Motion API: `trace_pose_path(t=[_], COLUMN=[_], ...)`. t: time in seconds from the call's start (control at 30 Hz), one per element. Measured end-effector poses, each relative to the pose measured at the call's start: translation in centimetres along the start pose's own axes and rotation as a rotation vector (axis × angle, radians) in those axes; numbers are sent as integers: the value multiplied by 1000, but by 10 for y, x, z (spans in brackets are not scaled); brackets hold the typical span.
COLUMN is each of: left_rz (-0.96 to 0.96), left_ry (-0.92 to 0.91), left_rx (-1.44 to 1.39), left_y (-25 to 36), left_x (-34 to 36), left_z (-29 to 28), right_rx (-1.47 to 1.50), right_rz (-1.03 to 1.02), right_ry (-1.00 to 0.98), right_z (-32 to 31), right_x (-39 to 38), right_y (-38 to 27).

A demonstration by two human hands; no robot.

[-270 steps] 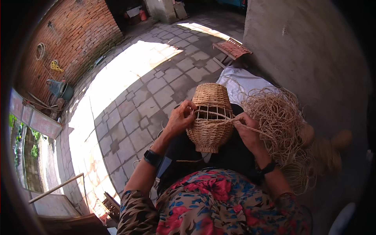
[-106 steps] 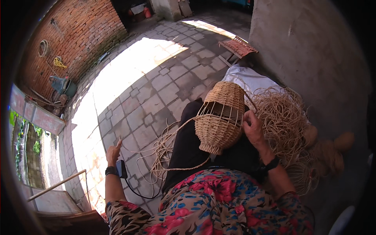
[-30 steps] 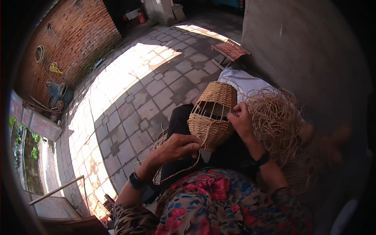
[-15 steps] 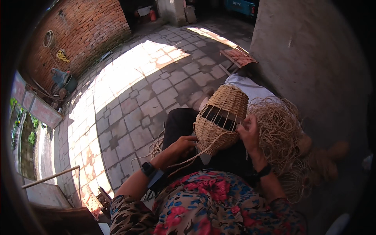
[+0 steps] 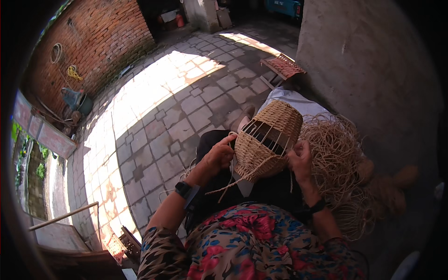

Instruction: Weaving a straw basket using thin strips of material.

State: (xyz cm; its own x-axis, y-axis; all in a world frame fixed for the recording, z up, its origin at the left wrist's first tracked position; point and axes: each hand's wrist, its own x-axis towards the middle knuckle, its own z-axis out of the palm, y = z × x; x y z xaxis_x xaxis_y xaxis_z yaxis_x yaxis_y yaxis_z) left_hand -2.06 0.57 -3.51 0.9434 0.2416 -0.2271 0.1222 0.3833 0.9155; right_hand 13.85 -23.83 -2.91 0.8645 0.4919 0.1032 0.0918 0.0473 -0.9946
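- One left hand [image 5: 220, 154] and one right hand [image 5: 300, 158] showed, two bare hands in all.
- Two dark wristbands [image 5: 183, 189] were visible.
- There was one woven basket [image 5: 254, 155].
- One tangled heap of cords [image 5: 332, 156] lay in view, its strands too many to count.
- There was one white sack [image 5: 283, 97].
- One slatted stool [image 5: 283, 66] stood in view.
- One pale coil [image 5: 52, 52] and one yellow coil [image 5: 73, 73] hung, two coils altogether.
- One bucket [image 5: 84, 104] could be seen.
- One red container [image 5: 180, 20] showed.
- There was one blue vehicle [image 5: 283, 7].
- One wooden pole [image 5: 63, 217] was visible.
- One shoe [image 5: 246, 114] showed.

Tan basket [image 5: 255, 157], apparently braid-patterned
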Motion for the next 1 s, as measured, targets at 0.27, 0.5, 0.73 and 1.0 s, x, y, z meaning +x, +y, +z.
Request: trace_pose_path(t=[0.27, 0.5, 0.73, 1.0], left_rz=[263, 44, 60, 140], left_ry=[-130, 14, 235, 399], left_rx=[-475, -258, -87, 8], left_y=[80, 44, 22, 18], left_x=[-28, -40, -27, -21], left_z=[13, 21, 29, 28], right_rx=[-84, -227, -308, -504], right_rz=[26, -38, -9, -113], right_ry=[-89, -86, -115, -165], right_z=[16, 33, 36, 47], right_x=[-1, 6, 5, 7], right_y=[-11, -4, -13, -20])
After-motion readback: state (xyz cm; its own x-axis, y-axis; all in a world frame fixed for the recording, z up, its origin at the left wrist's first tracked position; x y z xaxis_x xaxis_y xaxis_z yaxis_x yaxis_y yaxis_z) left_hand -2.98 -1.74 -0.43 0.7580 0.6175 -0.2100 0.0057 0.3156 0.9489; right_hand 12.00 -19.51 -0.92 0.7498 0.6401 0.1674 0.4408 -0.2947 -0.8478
